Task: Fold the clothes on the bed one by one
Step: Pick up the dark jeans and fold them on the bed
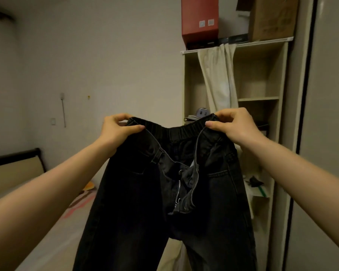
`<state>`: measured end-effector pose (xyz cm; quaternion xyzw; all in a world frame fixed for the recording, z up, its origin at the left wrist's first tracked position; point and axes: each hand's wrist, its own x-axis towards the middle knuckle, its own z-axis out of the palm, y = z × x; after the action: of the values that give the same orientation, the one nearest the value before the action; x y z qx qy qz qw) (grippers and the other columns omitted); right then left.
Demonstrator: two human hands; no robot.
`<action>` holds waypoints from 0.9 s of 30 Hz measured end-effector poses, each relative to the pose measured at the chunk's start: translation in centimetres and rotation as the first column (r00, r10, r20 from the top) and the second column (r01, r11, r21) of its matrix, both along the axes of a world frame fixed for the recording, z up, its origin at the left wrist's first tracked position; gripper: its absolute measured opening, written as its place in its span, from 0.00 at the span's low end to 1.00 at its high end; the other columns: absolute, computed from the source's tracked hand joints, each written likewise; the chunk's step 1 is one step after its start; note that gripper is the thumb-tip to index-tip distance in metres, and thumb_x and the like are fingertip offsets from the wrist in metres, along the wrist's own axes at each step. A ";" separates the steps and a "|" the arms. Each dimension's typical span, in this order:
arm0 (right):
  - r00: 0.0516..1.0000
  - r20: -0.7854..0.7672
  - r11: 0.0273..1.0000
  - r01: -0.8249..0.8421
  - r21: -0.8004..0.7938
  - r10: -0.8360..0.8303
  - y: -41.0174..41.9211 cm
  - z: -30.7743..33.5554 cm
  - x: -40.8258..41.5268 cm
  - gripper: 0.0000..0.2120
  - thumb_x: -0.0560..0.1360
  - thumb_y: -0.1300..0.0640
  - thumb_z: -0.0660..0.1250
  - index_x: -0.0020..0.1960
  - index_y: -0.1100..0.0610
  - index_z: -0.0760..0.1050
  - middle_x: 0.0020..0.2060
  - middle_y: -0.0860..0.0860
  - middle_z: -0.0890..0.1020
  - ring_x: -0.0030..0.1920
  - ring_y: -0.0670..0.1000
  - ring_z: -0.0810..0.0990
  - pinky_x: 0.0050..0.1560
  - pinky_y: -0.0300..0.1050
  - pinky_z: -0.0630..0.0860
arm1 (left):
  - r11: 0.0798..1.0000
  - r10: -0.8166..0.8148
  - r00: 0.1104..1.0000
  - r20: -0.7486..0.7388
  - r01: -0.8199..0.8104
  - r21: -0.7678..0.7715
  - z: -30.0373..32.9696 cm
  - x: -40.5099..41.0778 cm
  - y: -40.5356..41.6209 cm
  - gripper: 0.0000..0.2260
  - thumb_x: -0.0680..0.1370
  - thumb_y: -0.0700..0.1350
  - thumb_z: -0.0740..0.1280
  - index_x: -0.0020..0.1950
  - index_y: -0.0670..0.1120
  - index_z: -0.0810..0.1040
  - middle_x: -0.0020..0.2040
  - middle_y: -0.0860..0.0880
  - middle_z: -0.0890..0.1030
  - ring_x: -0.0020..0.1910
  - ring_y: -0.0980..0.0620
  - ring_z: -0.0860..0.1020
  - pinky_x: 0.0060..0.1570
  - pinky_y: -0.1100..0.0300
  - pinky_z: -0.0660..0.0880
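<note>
Black jeans [145, 202] held up at frame centre, fly unzipped, legs hanging past bottom edge. Left hand [116, 128] pinches waistband left corner; right hand [234, 126] pinches right corner; hands apart. Bed [47, 222] lower left. Open shelf unit [262, 98] upper right, red box [200, 20] on top.

Nothing here can be read. The red box [200, 20] on top of the shelf unit [262, 98] carries two small pale stickers [206, 23] near its lower right corner, but whatever is printed on them is too blurred to make out. The brown cardboard box [272, 18] beside it shows faint dark markings on its side, also illegible. The black jeans [145, 192] show no label or brand.
</note>
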<state>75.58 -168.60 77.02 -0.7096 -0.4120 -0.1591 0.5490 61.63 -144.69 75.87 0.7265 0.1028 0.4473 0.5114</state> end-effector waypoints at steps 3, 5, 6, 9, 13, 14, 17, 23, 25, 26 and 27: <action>0.996 -0.009 0.996 -0.092 -0.002 0.092 3.4 -0.8 5.1 0.07 0.69 0.57 0.74 0.44 0.60 0.81 0.38 0.53 0.83 0.44 0.52 0.82 0.52 0.53 0.79 | 0.998 0.060 0.998 -0.028 -0.061 -0.013 -0.8 2.6 2.5 0.06 0.70 0.36 0.74 0.40 0.44 0.78 0.39 0.44 0.81 0.28 0.54 0.81 0.28 0.62 0.79; 0.988 0.018 0.988 -0.151 -0.007 0.151 6.1 -1.2 8.4 0.08 0.69 0.55 0.74 0.41 0.60 0.80 0.38 0.55 0.83 0.41 0.52 0.81 0.50 0.54 0.78 | 0.992 0.121 0.992 -0.026 -0.122 -0.043 -1.2 4.2 4.1 0.05 0.71 0.36 0.73 0.41 0.43 0.78 0.39 0.44 0.81 0.27 0.55 0.81 0.27 0.64 0.78; 0.980 0.030 0.980 -0.197 -0.013 0.197 7.4 -1.3 9.7 0.08 0.69 0.55 0.75 0.39 0.59 0.80 0.37 0.55 0.83 0.40 0.50 0.80 0.48 0.53 0.78 | 0.986 0.158 0.987 -0.025 -0.159 -0.052 -1.4 4.8 4.8 0.05 0.71 0.35 0.73 0.42 0.43 0.78 0.39 0.44 0.81 0.27 0.56 0.81 0.27 0.64 0.77; 0.940 0.028 0.941 -0.338 -0.032 0.339 11.6 -1.0 12.9 0.07 0.69 0.56 0.74 0.35 0.55 0.78 0.34 0.51 0.81 0.37 0.47 0.78 0.43 0.46 0.74 | 0.964 0.257 0.967 -0.003 -0.256 -0.070 -1.4 6.6 7.4 0.05 0.71 0.36 0.73 0.44 0.42 0.79 0.37 0.46 0.82 0.29 0.55 0.82 0.27 0.65 0.76; 0.874 -0.009 0.874 -0.486 -0.025 0.486 17.5 -0.9 16.0 0.06 0.68 0.56 0.75 0.36 0.54 0.79 0.34 0.50 0.82 0.39 0.49 0.80 0.45 0.50 0.78 | 0.920 0.389 0.921 -0.002 -0.388 -0.060 -1.3 7.4 11.2 0.06 0.70 0.37 0.74 0.46 0.42 0.81 0.31 0.53 0.83 0.31 0.55 0.82 0.29 0.66 0.77; 0.856 -0.018 0.856 -0.517 -0.020 0.517 19.0 -0.8 16.3 0.06 0.68 0.56 0.75 0.36 0.55 0.79 0.34 0.50 0.82 0.39 0.50 0.81 0.46 0.51 0.78 | 0.904 0.424 0.906 -0.001 -0.424 -0.053 -1.2 7.1 12.2 0.06 0.70 0.37 0.74 0.46 0.42 0.82 0.31 0.53 0.83 0.31 0.55 0.82 0.30 0.66 0.77; 0.799 -0.037 0.799 -0.601 -0.012 0.600 23.3 -0.8 16.3 0.08 0.68 0.56 0.75 0.35 0.58 0.78 0.34 0.52 0.81 0.39 0.50 0.80 0.47 0.53 0.78 | 0.836 0.549 0.836 0.001 -0.549 -0.021 -0.8 5.1 15.2 0.06 0.70 0.38 0.74 0.46 0.41 0.82 0.31 0.53 0.83 0.31 0.56 0.82 0.32 0.64 0.79; 0.721 -0.016 0.721 -0.693 -0.013 0.693 31.9 -0.2 13.2 0.09 0.67 0.52 0.75 0.35 0.55 0.78 0.36 0.53 0.82 0.41 0.53 0.81 0.48 0.54 0.78 | 0.696 0.716 0.698 -0.007 -0.714 0.073 1.2 -0.5 20.4 0.07 0.70 0.39 0.75 0.47 0.42 0.82 0.40 0.45 0.83 0.37 0.49 0.82 0.36 0.62 0.81; 0.707 -0.009 0.707 -0.707 -0.002 0.707 34.5 0.2 11.7 0.09 0.67 0.52 0.75 0.36 0.55 0.78 0.36 0.52 0.83 0.43 0.54 0.82 0.48 0.52 0.77 | 0.657 0.751 0.660 -0.010 -0.745 0.116 1.8 -2.6 22.3 0.05 0.70 0.40 0.75 0.45 0.44 0.83 0.38 0.45 0.84 0.36 0.49 0.83 0.36 0.61 0.80; 0.702 -0.011 0.702 -0.712 0.011 0.712 35.8 0.5 10.8 0.09 0.67 0.52 0.75 0.36 0.55 0.78 0.36 0.52 0.83 0.43 0.54 0.82 0.47 0.51 0.77 | 0.642 0.762 0.647 -0.013 -0.753 0.142 2.1 -3.6 23.3 0.05 0.70 0.40 0.75 0.44 0.45 0.83 0.38 0.46 0.84 0.36 0.50 0.83 0.37 0.60 0.80; 0.694 -0.022 0.694 -0.719 0.029 0.720 37.1 0.8 10.0 0.09 0.68 0.52 0.75 0.36 0.56 0.79 0.36 0.52 0.83 0.43 0.53 0.82 0.47 0.50 0.77 | 0.629 0.772 0.636 -0.017 -0.759 0.169 2.5 -4.8 24.4 0.04 0.70 0.40 0.75 0.43 0.46 0.83 0.38 0.46 0.84 0.36 0.50 0.83 0.39 0.59 0.79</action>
<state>85.59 -131.52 77.80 -0.4896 -0.6465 0.0757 0.5802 56.84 -120.25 78.41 0.6684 0.3908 0.5958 0.2134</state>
